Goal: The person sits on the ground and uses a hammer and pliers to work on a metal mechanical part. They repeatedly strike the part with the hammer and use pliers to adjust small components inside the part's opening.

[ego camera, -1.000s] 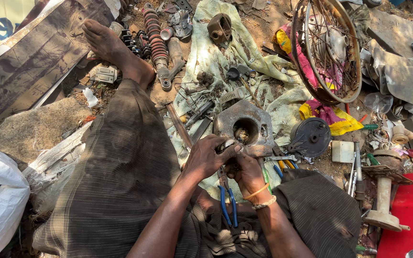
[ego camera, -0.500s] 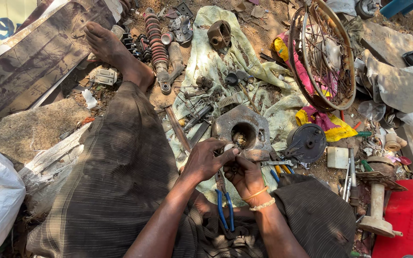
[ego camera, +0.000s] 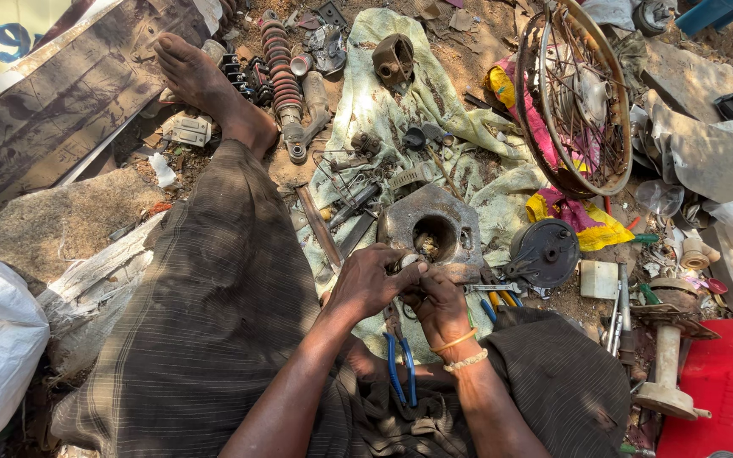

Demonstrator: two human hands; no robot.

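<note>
Sitting on the dirt ground [ego camera: 502, 34] among scattered scrap, a person is working with both hands close together just in front of the lap. The left hand [ego camera: 371, 284] is pinching a small round metal part [ego camera: 407, 261] between thumb and fingertips, its grip narrow and closed on that piece, while the right hand [ego camera: 436, 298] is pressing up against it from the other side, its fingers curled tight; whether the right grip is also clamping the part cannot be told, as the fingers are hiding it. The small part is sitting between the two hands, just below a grey metal housing with a round hole [ego camera: 431, 229], which is lying on a stained pale cloth [ego camera: 383, 93]. Blue-handled pliers [ego camera: 400, 369] are lying on the lap just beneath the hands, touching neither. The right wrist is wearing a thin bangle and a bead bracelet [ego camera: 466, 360]. A dark round cover [ego camera: 545, 252] is lying just right of the housing, and a rusty spoked wheel [ego camera: 574, 97] is leaning farther up on the right. A red coil-spring shock absorber [ego camera: 280, 64] is lying near the person's outstretched bare foot [ego camera: 201, 80], and a red box [ego camera: 727, 390] is showing at the lower right corner.
</note>
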